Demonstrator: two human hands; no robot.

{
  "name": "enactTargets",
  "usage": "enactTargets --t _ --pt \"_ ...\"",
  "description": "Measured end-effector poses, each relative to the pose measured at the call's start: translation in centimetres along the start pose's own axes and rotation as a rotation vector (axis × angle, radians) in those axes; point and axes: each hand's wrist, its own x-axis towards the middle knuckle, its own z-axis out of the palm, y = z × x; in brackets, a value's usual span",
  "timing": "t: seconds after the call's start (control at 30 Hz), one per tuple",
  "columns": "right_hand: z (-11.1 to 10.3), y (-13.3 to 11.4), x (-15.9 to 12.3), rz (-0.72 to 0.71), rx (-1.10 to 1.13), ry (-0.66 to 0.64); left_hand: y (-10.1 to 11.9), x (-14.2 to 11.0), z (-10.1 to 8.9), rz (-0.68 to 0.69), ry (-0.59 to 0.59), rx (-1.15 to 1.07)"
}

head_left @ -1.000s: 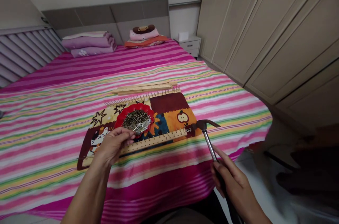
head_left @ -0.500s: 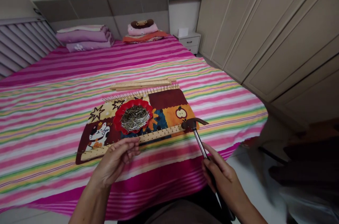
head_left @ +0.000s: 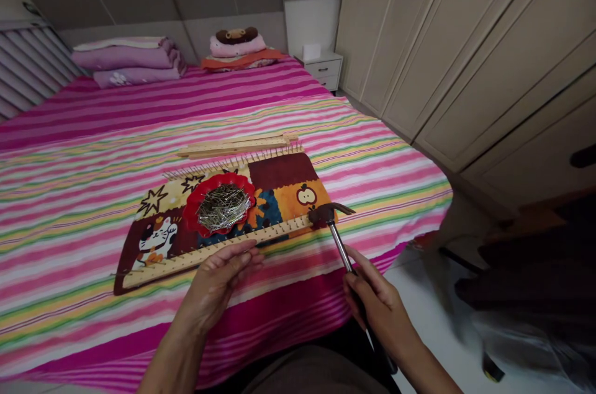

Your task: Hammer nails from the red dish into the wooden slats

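Note:
My right hand is wrapped round the dark grip of a claw hammer. The hammer's head is over the right end of the front wooden strip, its claw pointing right. Many small nails stand in that strip. Just in front of the strip's middle is my left hand, palm partly up, thumb close against the curled fingers; whatever lies between them is too small to make out. Behind the strip, a red scalloped bowl full of loose nails sits on a patterned mat.
A second strip with upright nails lies along the mat's back edge. Beyond it are more wooden strips on the striped bedspread. Folded bedding is by the headboard. Wardrobes stand at the right.
The view has shifted, so the bed and mat appear further left. My left hand has moved a little to the right along the strip. The hammer stays at the strip's right end.

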Motion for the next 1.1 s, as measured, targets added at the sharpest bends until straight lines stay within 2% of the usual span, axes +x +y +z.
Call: enactTargets --t 0.17,0.43,0.63,1.1 --pt "-0.3 -0.1 0.3 0.02 0.013 -0.003 -0.7 0.6 0.7 0.042 0.045 0.006" --pt "-0.8 0.1 0.7 0.046 0.015 -0.031 -2.2 2.4 0.7 0.122 0.098 0.069" --pt "-1.1 0.5 1.0 0.054 -0.009 -0.03 -3.3 3.6 1.4 0.198 0.169 0.186" --pt "-1.3 0.4 1.1 0.063 -0.027 -0.018 -3.7 5.0 1.9 0.187 0.196 0.327"
